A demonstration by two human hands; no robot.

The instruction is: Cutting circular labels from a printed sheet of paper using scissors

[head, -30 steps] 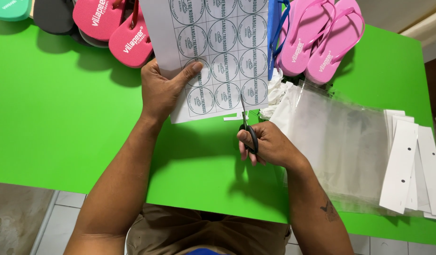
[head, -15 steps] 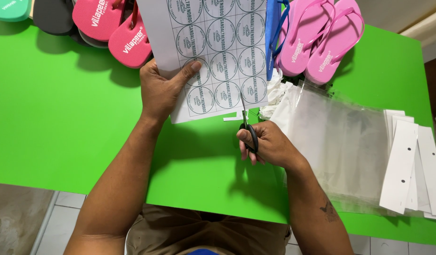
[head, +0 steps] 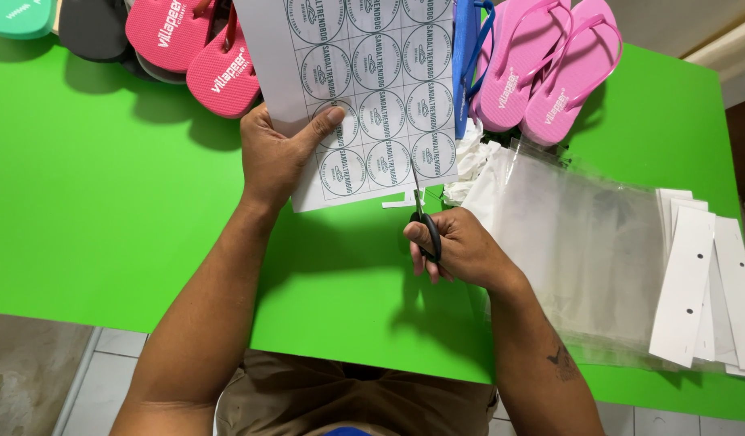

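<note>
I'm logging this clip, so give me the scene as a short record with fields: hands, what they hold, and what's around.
left hand: holds the sticker sheet up by its lower left
right hand: grips black scissors, blades at the sheet's bottom edge
table: green
right side: clear bags, white card strips
far edge: pink sandals, red sandals
</note>
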